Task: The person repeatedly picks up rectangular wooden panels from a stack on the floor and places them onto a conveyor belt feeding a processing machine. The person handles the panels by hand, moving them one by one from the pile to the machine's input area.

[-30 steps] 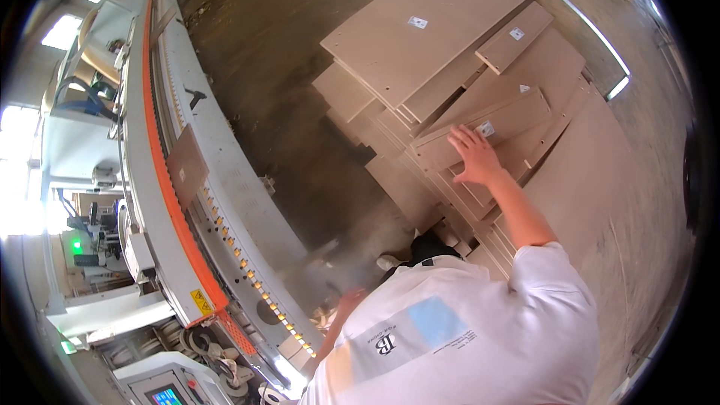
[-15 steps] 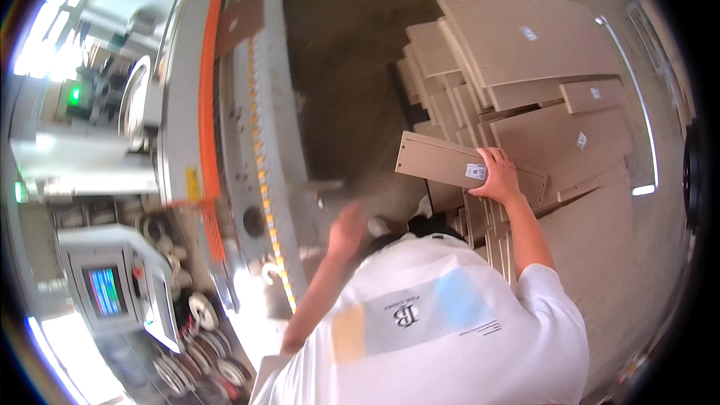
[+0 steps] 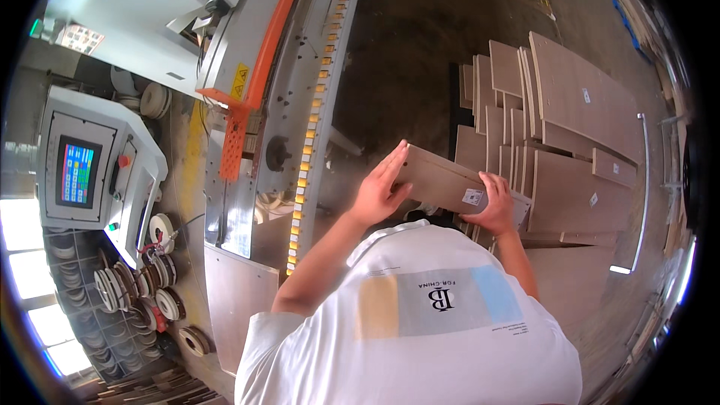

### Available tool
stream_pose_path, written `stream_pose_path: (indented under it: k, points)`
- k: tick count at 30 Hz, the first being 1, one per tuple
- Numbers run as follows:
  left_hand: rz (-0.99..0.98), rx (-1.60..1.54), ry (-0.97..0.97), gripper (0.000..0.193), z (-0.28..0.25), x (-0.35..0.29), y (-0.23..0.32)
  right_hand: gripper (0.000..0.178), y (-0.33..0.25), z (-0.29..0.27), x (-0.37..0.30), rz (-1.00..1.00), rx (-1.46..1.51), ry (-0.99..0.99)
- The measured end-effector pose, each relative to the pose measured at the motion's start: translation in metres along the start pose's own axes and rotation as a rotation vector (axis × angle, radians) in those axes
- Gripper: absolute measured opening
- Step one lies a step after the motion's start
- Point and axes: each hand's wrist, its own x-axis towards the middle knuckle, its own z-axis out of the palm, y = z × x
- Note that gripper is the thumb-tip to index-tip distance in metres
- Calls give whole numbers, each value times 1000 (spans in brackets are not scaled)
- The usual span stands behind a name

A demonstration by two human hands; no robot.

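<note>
White T-shirt [image 3: 405, 364], loose, creased, short-sleeved; front print [image 3: 412, 311] in three blocks, tan at left, grey in middle, pale blue at right; black emblem [image 3: 441, 300] on grey; left hand [image 3: 375, 193], right hand [image 3: 495, 208], forearms [image 3: 319, 259] bare

Beyond the left hand [image 3: 379, 191] and right hand [image 3: 496, 206], a dark brown, dusty floor [image 3: 427, 37] lies in shadow. Far left of the left hand, tall, pale window panes [image 3: 31, 274] glare with white daylight. Nearer that hand stands a grey, angular control console [image 3: 109, 161] with a lit screen [image 3: 78, 172], just above dark tiered shelving [image 3: 71, 304]. Well right of the right hand runs a thin, bright white strip [image 3: 646, 180].
</note>
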Motion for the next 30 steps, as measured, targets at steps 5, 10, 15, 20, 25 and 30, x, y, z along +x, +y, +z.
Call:
stream_pose_path:
  k: [5, 10, 15, 20, 25, 30]
  points:
    - [41, 191, 35, 70, -45, -70, -10, 107, -32, 14, 17, 17, 41, 63]
    - [-527, -326, 186, 54, -32, -112, -13, 106, -80, 35, 41, 33, 120, 33]
    - [-553, -831, 327, 46, -13, -85, -7, 105, -152, 58, 64, -63, 108, -179]
    - [-849, -1009, 649, 39, -23, -104, -41, 91, -167, 85, 79, -225, 157, -291]
    - [-923, -1037, 813, 39, -64, -137, -99, 72, -89, 112, 81, 80, 184, -494]
    - [-935, -964, 835, 40, -109, -166, -170, 50, -43, 133, 72, 343, 442, -710]
